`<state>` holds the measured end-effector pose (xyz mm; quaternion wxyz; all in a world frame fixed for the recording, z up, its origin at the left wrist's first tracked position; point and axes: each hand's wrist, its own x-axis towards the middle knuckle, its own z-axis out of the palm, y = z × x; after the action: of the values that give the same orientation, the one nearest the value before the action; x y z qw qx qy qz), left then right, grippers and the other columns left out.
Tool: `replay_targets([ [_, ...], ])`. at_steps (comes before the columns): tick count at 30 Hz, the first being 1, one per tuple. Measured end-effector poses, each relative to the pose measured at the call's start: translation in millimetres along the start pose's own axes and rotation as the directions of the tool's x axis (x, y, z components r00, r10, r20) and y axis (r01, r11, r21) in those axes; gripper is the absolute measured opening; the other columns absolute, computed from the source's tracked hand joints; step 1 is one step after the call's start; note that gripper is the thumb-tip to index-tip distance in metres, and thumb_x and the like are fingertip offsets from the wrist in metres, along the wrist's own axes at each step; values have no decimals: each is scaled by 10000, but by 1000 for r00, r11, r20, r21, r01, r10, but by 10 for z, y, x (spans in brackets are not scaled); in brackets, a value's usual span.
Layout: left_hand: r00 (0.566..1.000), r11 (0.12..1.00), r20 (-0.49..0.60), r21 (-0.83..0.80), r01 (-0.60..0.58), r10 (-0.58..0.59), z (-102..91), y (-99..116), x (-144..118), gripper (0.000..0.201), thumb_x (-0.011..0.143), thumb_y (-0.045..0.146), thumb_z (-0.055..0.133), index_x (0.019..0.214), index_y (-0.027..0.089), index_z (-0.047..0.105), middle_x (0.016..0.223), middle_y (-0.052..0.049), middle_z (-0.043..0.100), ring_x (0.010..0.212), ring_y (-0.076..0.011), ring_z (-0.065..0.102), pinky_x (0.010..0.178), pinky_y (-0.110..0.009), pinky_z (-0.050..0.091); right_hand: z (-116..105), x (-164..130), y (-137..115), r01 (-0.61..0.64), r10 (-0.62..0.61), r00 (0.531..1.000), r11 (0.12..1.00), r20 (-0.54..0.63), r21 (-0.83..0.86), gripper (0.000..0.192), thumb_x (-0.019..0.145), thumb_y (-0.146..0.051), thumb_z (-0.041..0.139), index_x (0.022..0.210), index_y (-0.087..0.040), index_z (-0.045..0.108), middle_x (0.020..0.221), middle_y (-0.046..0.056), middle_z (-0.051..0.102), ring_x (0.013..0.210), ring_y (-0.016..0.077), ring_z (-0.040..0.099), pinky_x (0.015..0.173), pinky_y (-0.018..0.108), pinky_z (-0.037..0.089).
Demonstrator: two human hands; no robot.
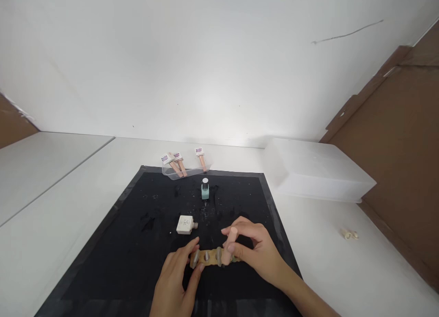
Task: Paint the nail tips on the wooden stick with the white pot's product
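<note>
My left hand [176, 273] pinches the left end of a tan strip with greyish raised bands [212, 258] between thumb and fingers, low over the black mat [113, 257]. In my right hand [252, 244] is a smooth peach-coloured stick [232, 237], gripped between thumb and fingers and tilted. Its lower end meets the right part of the strip; the exact contact is partly hidden by my fingers. Just beyond my left hand, a white square bottle [185, 224] lies on its side, neck to the right. Farther back stands a mint-green nail polish bottle [205, 191] with its cap on.
A clear shallow tray [192, 173] at the mat's back edge holds several peach sticks with white printed tags [167, 158]. On the right sits a white translucent box [318, 170]. Small cream-coloured rings [349, 234] lie on the white table near the brown side panel [398, 138].
</note>
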<state>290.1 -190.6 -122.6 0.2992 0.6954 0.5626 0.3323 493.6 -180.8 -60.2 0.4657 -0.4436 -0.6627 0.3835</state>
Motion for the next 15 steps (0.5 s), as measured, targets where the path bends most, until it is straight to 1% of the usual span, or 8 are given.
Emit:
replay_targets([
  [2,1000,1000,-10,-5,1,-1,2,3,-4,357,857,346,507,1193,260,595,916,-64,691,834,-236,652,674,-319,551,12,1,-5,3,-3,1000,1000,21,-7,190,846,-282,649,701,-221,755,692,38,715,785,208,620,717,310,508],
  [3,1000,1000,-5,-5,-4,4,1,5,-4,360,855,350,512,1193,260,595,921,-65,690,838,-237,651,675,-318,550,18,4,3,14,-14,1000,1000,16,-14,177,849,-280,646,728,-222,760,711,41,723,797,212,622,730,318,505],
  [6,1000,1000,21,-3,-8,8,2,11,-5,369,845,363,530,1191,258,598,931,-66,690,844,-238,651,677,-315,549,29,14,55,49,-51,997,998,-57,-30,131,859,-252,634,878,-237,763,821,52,742,835,219,635,779,348,494],
  [9,1000,1000,-12,-13,20,-21,22,12,-14,356,856,368,511,1187,268,597,936,-61,681,852,-235,645,680,-315,546,21,18,83,60,-62,992,998,-109,-26,164,846,-219,646,975,-235,745,884,66,743,841,218,635,760,342,500],
  [10,1000,1000,-22,-15,20,-20,28,7,-17,352,860,368,503,1185,269,596,938,-61,677,855,-235,641,689,-320,545,17,17,76,60,-61,993,998,-103,-20,152,837,-212,655,954,-229,751,866,65,743,831,215,632,754,336,501],
  [12,999,1000,-36,-7,5,-6,31,-10,-19,349,872,360,487,1192,264,587,936,-64,671,859,-235,635,703,-328,543,10,13,40,59,-59,997,998,-51,4,96,825,-208,669,837,-218,764,765,51,737,798,206,618,743,316,502],
  [14,1000,999,5,18,-27,27,18,-32,-14,354,873,346,493,1204,252,577,925,-68,673,848,-232,639,694,-325,547,10,10,-1,46,-46,999,998,28,31,153,835,-209,658,715,-213,754,666,37,716,773,200,600,729,300,505],
  [15,999,999,32,33,-41,40,8,-42,-11,356,871,338,500,1207,247,575,926,-69,676,847,-230,642,690,-320,549,13,9,-13,40,-42,998,998,55,40,179,841,-209,652,691,-212,750,654,36,713,769,198,596,731,300,505],
])
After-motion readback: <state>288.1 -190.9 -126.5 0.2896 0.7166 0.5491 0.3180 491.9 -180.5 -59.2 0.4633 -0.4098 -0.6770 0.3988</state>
